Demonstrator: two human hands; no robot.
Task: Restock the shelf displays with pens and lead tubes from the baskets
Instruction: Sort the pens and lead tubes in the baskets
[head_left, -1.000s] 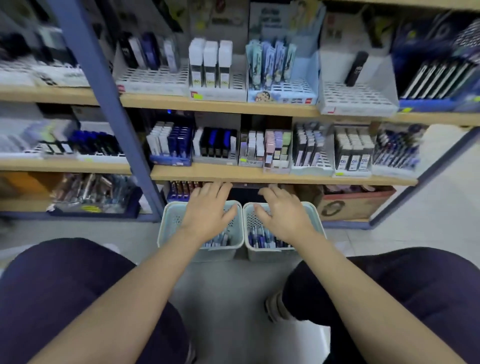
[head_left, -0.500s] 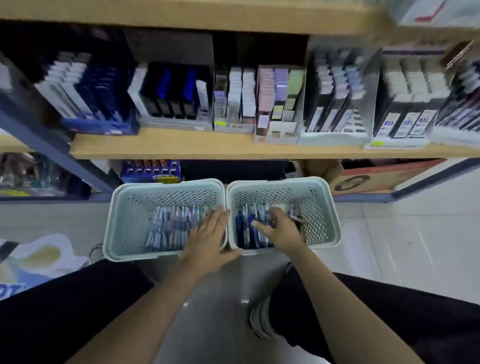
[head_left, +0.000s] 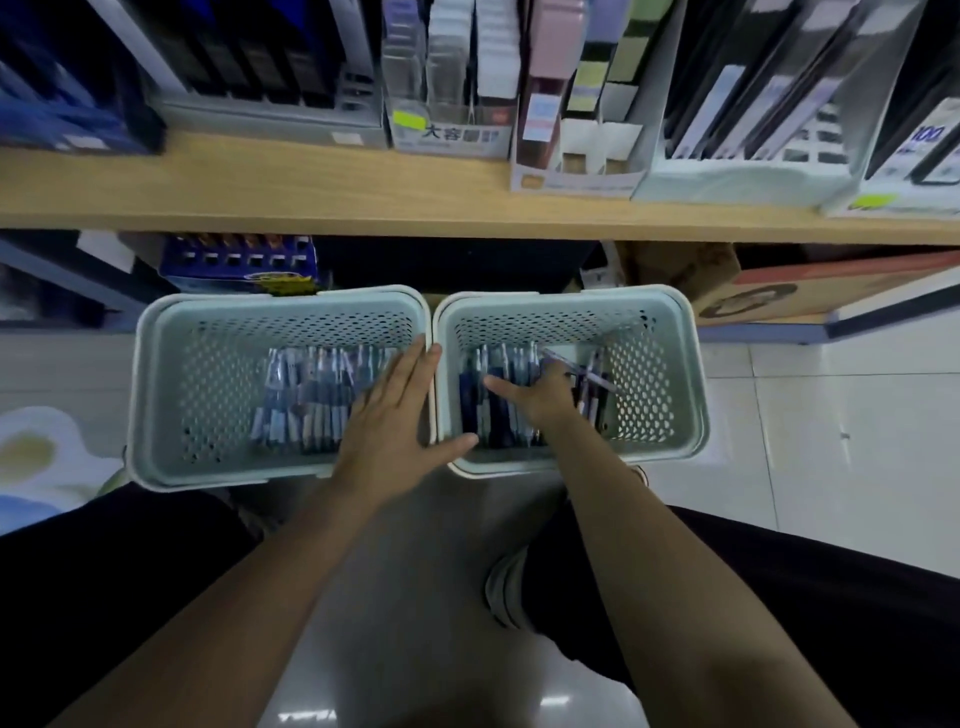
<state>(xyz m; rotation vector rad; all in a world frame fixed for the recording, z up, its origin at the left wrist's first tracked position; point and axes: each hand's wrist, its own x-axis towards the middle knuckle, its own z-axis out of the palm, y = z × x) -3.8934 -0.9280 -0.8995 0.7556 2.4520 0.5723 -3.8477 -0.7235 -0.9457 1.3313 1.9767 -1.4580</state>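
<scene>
Two pale green perforated baskets stand side by side on the floor below the shelf. The left basket (head_left: 156, 395) holds a row of blue-and-white pens (head_left: 301, 400). The right basket (head_left: 685, 405) holds darker blue pens (head_left: 498, 415). My left hand (head_left: 395, 415) lies flat with straight fingers over the left basket's right wall, its thumb reaching the right basket's front rim. My right hand (head_left: 545, 395) is down inside the right basket among the pens, thumb spread out. One pen (head_left: 587, 371) lies slanted at its fingertips; whether the fingers hold it is hidden.
The wooden shelf (head_left: 311, 192) overhangs the baskets and carries display trays: a clear one (head_left: 452, 130), a pastel one (head_left: 571, 171), and white ones (head_left: 743, 176). A blue pen box (head_left: 239, 260) and a cardboard box (head_left: 779, 291) sit underneath. My knees flank the tiled floor (head_left: 831, 415).
My view has dropped and moved closer to the baskets. Both hands came down from above the baskets; the right one went deeper among the pens, and the left settled over the basket walls.
</scene>
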